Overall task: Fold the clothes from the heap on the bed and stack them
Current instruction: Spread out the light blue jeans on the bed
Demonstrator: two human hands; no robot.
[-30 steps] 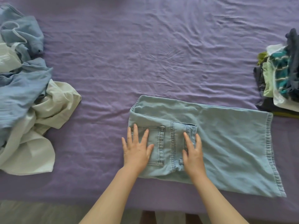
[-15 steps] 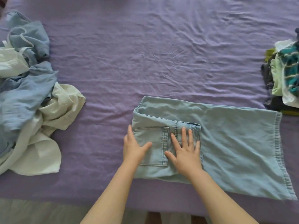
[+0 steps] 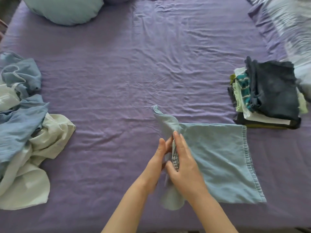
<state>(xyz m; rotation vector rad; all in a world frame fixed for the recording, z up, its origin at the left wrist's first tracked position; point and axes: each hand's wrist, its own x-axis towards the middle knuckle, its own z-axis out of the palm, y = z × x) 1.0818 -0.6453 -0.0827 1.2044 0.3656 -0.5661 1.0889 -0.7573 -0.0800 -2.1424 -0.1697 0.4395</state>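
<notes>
Light blue jeans lie on the purple bed sheet, folded, with the leg hems to the right. Their waist end is lifted off the sheet. My left hand and my right hand grip that raised waist end between them, close together. A heap of unfolded clothes, blue and cream, lies at the left edge. At the right stands a stack of folded clothes with a dark navy piece on top.
A pale blue pillow lies at the far left of the bed. A light striped cover runs along the far right. Bare wrinkled sheet spreads between the heap and the stack.
Both hands were pressing flat on the waist part of the jeans. Now they have gathered that end and raised it off the sheet, moving it to the right. The camera view has tilted up.
</notes>
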